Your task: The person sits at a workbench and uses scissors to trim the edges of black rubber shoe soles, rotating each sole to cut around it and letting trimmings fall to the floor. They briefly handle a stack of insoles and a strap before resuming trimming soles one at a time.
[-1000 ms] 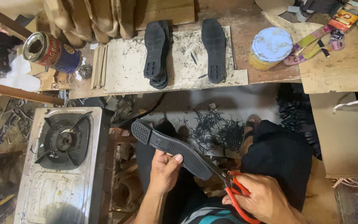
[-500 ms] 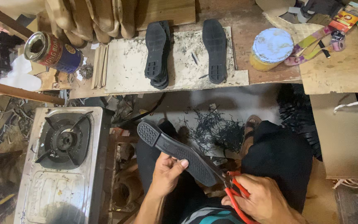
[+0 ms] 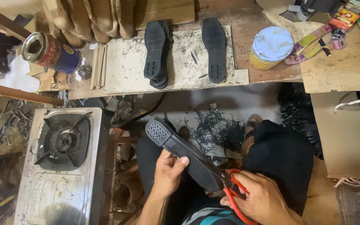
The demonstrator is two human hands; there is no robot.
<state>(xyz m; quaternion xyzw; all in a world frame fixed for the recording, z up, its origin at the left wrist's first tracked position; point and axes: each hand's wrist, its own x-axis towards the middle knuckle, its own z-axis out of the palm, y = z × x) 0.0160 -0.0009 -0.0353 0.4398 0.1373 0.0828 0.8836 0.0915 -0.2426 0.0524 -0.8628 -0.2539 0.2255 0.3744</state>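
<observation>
The left grip (image 3: 169,173) is clenched round a black shoe sole (image 3: 184,155) held over the lap, its long axis running diagonally, heel up-left. Red-handled scissors (image 3: 232,189) are grasped by the right grip (image 3: 259,200); their blades are hidden behind the sole's toe.

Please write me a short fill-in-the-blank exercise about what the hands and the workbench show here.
1. The left hand holds a black shoe ____.
2. The right hand works scissors with ____ handles.
3. The gas stove stands on the person's ____ side.
4. The tin on the workbench has a ____ lid.

Answers: sole; red; left; blue
</observation>
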